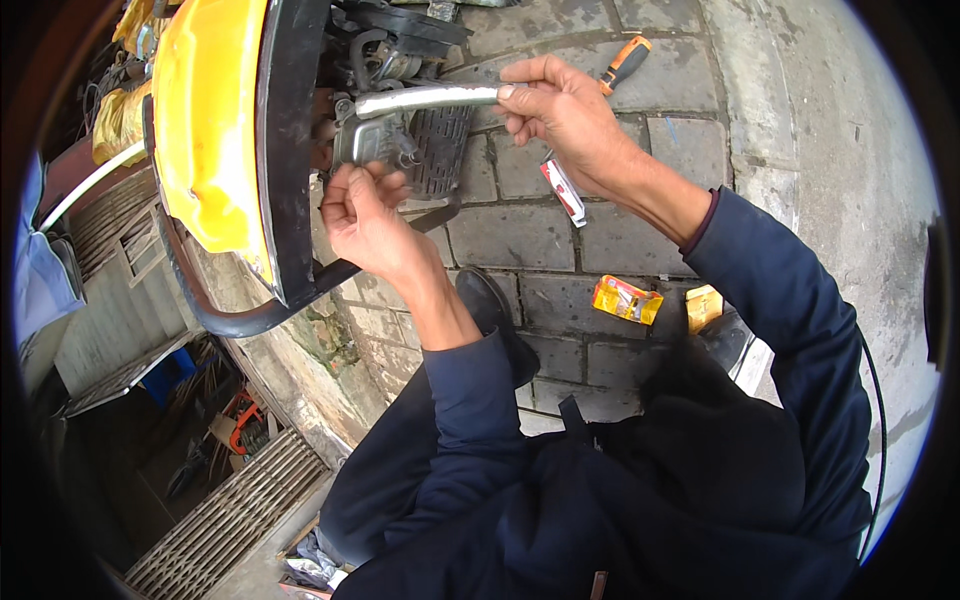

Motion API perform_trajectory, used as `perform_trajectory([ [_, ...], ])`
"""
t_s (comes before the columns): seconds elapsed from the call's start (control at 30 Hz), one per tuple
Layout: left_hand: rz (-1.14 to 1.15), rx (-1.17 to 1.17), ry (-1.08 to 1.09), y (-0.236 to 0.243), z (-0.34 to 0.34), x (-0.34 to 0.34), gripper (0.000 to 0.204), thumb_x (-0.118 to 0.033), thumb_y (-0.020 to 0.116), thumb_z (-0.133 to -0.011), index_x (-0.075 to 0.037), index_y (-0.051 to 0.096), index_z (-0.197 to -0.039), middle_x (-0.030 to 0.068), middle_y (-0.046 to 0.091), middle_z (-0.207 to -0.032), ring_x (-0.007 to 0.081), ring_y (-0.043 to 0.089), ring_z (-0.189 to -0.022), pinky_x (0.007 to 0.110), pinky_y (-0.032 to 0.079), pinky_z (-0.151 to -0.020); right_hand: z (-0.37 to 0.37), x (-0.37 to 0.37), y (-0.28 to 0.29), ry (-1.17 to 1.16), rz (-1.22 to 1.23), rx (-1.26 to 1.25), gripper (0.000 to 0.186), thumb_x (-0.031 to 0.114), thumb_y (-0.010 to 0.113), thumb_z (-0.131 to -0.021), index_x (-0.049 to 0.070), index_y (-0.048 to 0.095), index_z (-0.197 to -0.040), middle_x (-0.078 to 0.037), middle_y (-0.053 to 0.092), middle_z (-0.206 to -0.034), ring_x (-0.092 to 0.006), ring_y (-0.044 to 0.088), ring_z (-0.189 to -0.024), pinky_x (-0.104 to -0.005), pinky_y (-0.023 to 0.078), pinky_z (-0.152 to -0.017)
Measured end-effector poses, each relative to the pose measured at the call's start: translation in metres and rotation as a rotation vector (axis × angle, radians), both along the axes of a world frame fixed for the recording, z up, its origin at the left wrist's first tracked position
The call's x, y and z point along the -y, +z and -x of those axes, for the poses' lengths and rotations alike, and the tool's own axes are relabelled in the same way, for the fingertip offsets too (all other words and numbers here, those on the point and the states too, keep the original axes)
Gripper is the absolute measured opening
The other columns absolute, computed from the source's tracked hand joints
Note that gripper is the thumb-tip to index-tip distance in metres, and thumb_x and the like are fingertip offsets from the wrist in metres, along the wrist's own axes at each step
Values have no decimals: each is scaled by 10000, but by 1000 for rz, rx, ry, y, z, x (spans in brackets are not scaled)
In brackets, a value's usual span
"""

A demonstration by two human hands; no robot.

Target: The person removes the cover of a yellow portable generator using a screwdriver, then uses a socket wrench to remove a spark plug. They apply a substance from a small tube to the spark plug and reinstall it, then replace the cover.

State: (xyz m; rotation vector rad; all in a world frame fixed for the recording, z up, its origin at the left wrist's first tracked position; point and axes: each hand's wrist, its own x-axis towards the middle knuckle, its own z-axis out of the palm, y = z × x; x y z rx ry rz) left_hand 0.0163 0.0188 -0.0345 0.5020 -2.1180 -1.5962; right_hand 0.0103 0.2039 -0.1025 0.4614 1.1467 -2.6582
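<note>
A long silver strip or tube [425, 98] stretches level in front of the machine's engine. Its right end is pinched between the thumb and fingers of my right hand [560, 115]. The strip's other end lies near a grey metal engine cover [375, 140]; whether they touch I cannot tell. Just below that cover, my left hand [375, 215] has its fingers curled together, and anything between them is too small to make out. Beside the hands stands the machine, with a yellow tank [210, 120], a black frame tube [270, 315] and a slotted dark muffler guard [440, 150].
On the paving lie an orange-and-black screwdriver handle [626, 65], a red-and-white tube [564, 190] and a yellow-red packet [627, 299]. My shoe [495, 320] is close to the frame tube. A metal grating [230, 510] and tools in a dark recess are at lower left.
</note>
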Motion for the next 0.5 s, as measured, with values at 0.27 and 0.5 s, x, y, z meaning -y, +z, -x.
perform_trajectory([
  [0.27, 669, -164, -149, 6, 39, 3, 509, -67, 688, -920, 50, 584, -1404, 171, 669, -1315, 281, 620, -1185, 389, 434, -1090, 2, -36, -28, 133, 199, -49, 253, 108, 663, -991, 8, 592, -1213, -119, 689, -987, -131, 636, -779, -279, 531, -711],
  [0.5, 806, 12, -53, 11, 62, 11, 347, -220, 670, -959, -30, 709, -1247, 137, 735, -1167, 281, 686, -1008, 395, 522, -908, -4, -113, -67, 178, 71, 4, 188, 128, 676, -985, 26, 602, -1124, -100, 690, -905, -88, 633, -674, -207, 515, -587],
])
